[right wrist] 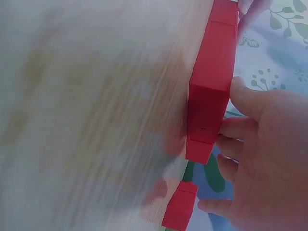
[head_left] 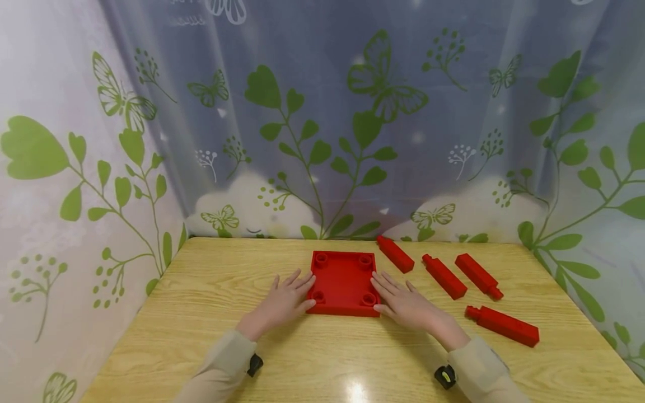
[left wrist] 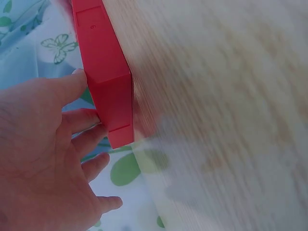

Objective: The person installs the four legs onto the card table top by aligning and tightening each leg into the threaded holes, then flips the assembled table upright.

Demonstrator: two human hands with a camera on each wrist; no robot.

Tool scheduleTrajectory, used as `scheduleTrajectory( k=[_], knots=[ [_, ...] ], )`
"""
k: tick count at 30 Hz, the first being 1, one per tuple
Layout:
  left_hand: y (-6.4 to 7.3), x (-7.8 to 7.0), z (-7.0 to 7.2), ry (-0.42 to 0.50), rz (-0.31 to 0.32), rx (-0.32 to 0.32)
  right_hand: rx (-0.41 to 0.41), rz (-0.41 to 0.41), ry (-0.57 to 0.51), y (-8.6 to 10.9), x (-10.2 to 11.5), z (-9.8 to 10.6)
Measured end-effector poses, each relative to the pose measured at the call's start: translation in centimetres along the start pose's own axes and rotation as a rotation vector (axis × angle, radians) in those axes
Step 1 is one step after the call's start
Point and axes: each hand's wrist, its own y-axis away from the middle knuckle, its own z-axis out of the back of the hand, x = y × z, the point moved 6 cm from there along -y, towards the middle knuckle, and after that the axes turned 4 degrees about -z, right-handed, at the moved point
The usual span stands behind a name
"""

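A red square tray-like base (head_left: 344,282) lies flat on the table, a round socket in each of its four corners. At its left edge rests my left hand (head_left: 286,299), fingers spread and mostly straight. My right hand (head_left: 405,302) touches the opposite edge in much the same pose. In the left wrist view, the thumb and nearest fingertips meet the side of the red base (left wrist: 108,82). The right wrist view likewise has the thumb at the top edge of the base (right wrist: 211,72) and fingers along its side, the little finger held away.
Right of the base lie several red square legs with narrow pegs: one at the back (head_left: 395,254), one in the middle (head_left: 444,277), another farther right (head_left: 478,275), and one nearer the front (head_left: 506,326). A patterned curtain (head_left: 322,140) stands behind the wooden table (head_left: 201,313).
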Motion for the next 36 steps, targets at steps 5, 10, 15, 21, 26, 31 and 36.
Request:
scheduleTrajectory(
  k=[5,10,15,21,26,31,36],
  knots=[
    [0.0,-0.5,-0.3,0.006,-0.007,-0.005,-0.002,-0.007,-0.011,0.7,-0.2,0.0],
    [0.1,-1.3,-0.6,0.014,-0.016,-0.012,0.007,-0.012,-0.025,1.5,-0.6,0.0],
    [0.5,-2.2,-0.6,0.011,-0.022,-0.015,0.009,-0.008,-0.049,2.2,-0.7,0.1],
    [0.8,-2.8,-0.9,-0.015,-0.033,-0.026,0.006,-0.003,-0.036,3.0,-0.6,0.0],
    [0.9,-3.3,-1.1,-0.032,-0.039,-0.031,0.005,-0.001,-0.057,3.5,-0.8,-0.1],
    [1.1,-4.1,-1.0,-0.029,-0.046,-0.032,0.008,-0.010,-0.065,4.2,-1.0,-0.1],
    [1.6,-4.7,-0.8,-0.048,-0.049,-0.033,-0.001,-0.004,-0.051,4.6,-1.1,-0.2]
  ],
)
